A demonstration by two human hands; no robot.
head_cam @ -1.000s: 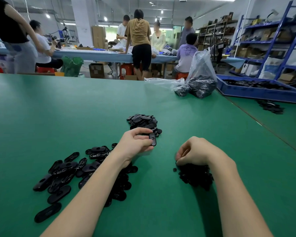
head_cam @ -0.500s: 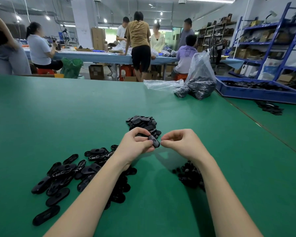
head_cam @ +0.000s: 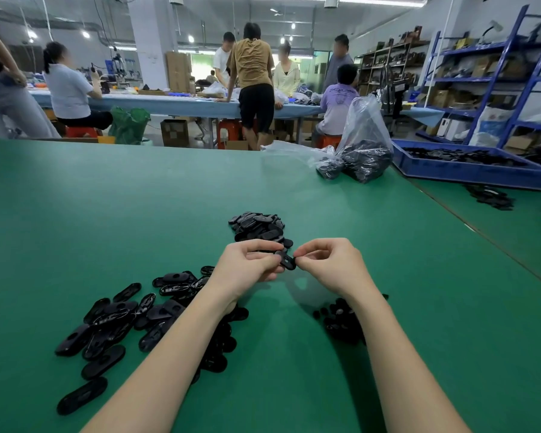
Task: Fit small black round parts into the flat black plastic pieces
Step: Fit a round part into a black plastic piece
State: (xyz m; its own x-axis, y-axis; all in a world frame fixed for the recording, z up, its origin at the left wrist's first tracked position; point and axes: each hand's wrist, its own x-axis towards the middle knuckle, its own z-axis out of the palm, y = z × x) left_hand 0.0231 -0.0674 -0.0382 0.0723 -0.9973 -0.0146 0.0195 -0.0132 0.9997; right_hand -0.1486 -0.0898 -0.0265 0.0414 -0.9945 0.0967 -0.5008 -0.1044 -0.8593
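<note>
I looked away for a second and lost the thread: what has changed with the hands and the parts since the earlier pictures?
The right hand rose from the pile of small black round parts and moved left to the flat black oval plastic piece, its fingertips now meeting it. Whether it carries a round part is hidden. The left hand kept holding that piece above the green table. The piles stayed put.

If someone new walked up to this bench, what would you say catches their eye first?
Probably the two hands meeting at centre: the left hand and the right hand both pinch one flat black piece above the green table. Next, the loose spread of flat black pieces at lower left, and the tighter heap just beyond the hands.
</note>
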